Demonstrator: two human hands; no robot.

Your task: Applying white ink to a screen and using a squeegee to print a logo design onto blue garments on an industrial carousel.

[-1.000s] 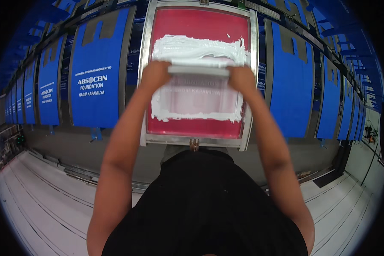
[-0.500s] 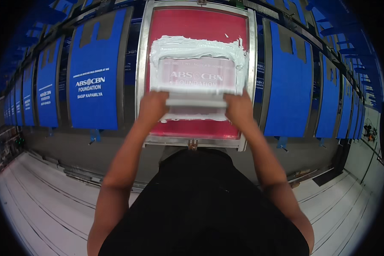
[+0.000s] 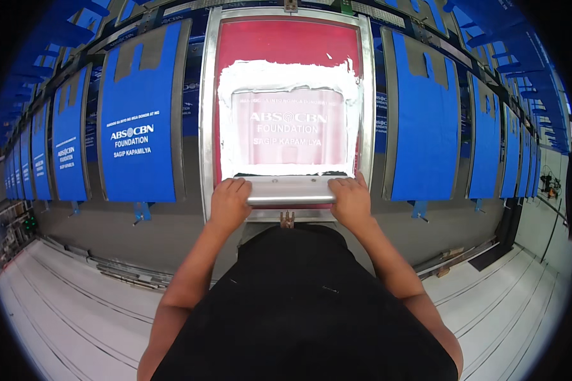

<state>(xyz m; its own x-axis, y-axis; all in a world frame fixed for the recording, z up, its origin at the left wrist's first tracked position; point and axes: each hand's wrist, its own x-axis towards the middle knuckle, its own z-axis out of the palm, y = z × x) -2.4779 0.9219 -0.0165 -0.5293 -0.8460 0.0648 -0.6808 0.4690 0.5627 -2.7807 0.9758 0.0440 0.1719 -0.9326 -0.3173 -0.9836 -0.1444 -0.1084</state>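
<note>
Blue bags [image 3: 136, 86] either side, left one printed, right one blank. Left hand [image 3: 231, 202] and right hand [image 3: 351, 202] grip the squeegee [image 3: 290, 192] near the screen frame's [image 3: 208, 127] bottom edge; stroke looks done.

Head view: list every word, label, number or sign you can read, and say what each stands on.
Described by place and look, wording not copied:
Screen: four pale lines; the second is large with a round emblem, the top one small and unclear.
Large blue panel left of it: four white lines, same layout.
Next blue panel leftward: white print, smallest line too tiny to read.
Farther left panels: print too small to read.
</note>
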